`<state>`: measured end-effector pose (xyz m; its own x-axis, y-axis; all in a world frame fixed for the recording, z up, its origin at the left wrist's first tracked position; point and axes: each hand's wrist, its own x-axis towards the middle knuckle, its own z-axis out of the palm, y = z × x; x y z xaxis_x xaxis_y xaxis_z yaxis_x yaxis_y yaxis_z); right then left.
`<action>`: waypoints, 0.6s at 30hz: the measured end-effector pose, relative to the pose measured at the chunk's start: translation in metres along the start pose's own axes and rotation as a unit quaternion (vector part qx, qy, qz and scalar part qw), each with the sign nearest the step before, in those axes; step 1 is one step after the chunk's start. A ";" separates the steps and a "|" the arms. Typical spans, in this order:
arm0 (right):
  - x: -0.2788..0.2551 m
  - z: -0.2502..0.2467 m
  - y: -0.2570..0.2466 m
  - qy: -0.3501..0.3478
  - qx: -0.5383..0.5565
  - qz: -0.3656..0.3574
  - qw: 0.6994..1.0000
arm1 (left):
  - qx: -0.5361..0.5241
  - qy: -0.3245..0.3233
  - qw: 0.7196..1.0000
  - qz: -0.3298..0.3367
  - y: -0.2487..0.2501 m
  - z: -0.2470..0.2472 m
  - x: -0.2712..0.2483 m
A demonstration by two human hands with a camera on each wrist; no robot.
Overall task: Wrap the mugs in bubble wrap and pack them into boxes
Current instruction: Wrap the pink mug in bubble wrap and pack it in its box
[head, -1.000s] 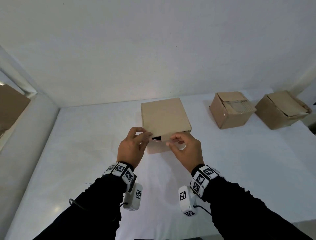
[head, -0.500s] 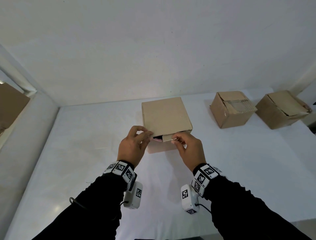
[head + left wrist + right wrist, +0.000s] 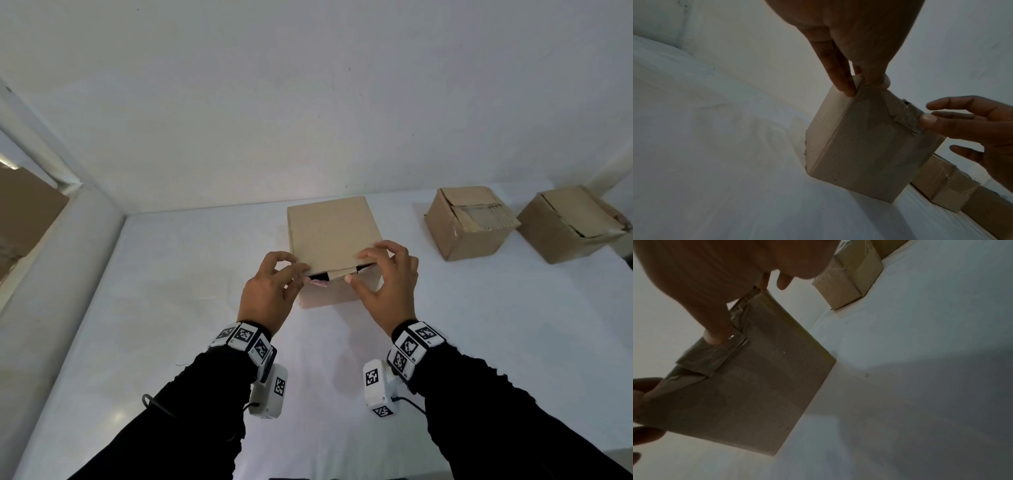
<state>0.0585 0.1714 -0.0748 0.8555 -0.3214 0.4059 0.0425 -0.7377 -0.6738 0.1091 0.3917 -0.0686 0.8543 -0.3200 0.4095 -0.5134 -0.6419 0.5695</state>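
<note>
A small cardboard box (image 3: 334,236) stands on the white table in front of me, its top flap folded down. A dark gap with a bit of pink (image 3: 320,282) shows under the flap's front edge; no mug is visible. My left hand (image 3: 296,269) pinches the front left corner of the flap, which the left wrist view shows as thumb and fingers on the corner (image 3: 865,86). My right hand (image 3: 358,267) has spread fingers on the flap's front right, and its thumb (image 3: 715,335) presses the taped front edge.
Two more closed cardboard boxes (image 3: 469,222) (image 3: 568,222) sit at the back right near the wall. A padded white border (image 3: 51,274) runs along the left side, with brown cardboard (image 3: 24,212) beyond it. The white table cover (image 3: 171,308) stretches to the left and front.
My right hand let go of its pinch on the front flap and shifted right, spreading its fingers over the top flap. The left hand kept its pinch on the corner.
</note>
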 end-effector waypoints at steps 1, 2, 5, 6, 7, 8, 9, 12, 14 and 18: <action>0.002 0.000 -0.001 -0.007 -0.019 0.006 1.000 | 0.000 -0.001 1.000 -0.006 0.000 0.001 0.001; 0.004 0.000 -0.001 -0.014 -0.023 0.020 0.999 | -0.001 -0.002 1.000 -0.012 0.000 0.001 0.002; 0.015 0.001 0.001 -0.027 0.034 0.045 0.998 | -0.007 -0.003 1.000 -0.015 -0.002 0.002 0.005; 0.018 0.002 0.002 -0.027 0.052 0.041 0.997 | -0.004 -0.003 1.000 -0.008 -0.003 0.003 0.006; 0.022 0.003 0.002 -0.029 0.062 0.041 0.997 | 0.002 -0.002 1.000 -0.001 -0.003 0.003 0.008; 0.025 0.003 0.001 -0.033 0.063 0.044 0.996 | 0.009 -0.003 1.000 0.001 -0.004 0.004 0.010; 0.027 0.003 0.001 -0.035 0.058 0.047 0.997 | 0.011 -0.006 1.000 -0.001 -0.004 0.006 0.014; 0.035 0.003 0.003 -0.030 0.028 0.042 0.998 | 0.013 -0.014 1.000 -0.007 -0.006 0.011 0.029; 0.045 0.001 0.006 -0.035 0.009 0.037 0.999 | 0.028 -0.016 0.999 0.002 -0.007 0.016 0.042; 0.076 0.000 0.011 -0.070 -0.047 0.042 0.996 | 0.061 -0.016 0.998 -0.024 -0.007 0.032 0.071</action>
<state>0.1237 0.1387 -0.0515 0.9182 -0.3022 0.2560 -0.0745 -0.7666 -0.6378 0.1763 0.3513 -0.0661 0.8803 -0.3078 0.3609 -0.4608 -0.7356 0.4966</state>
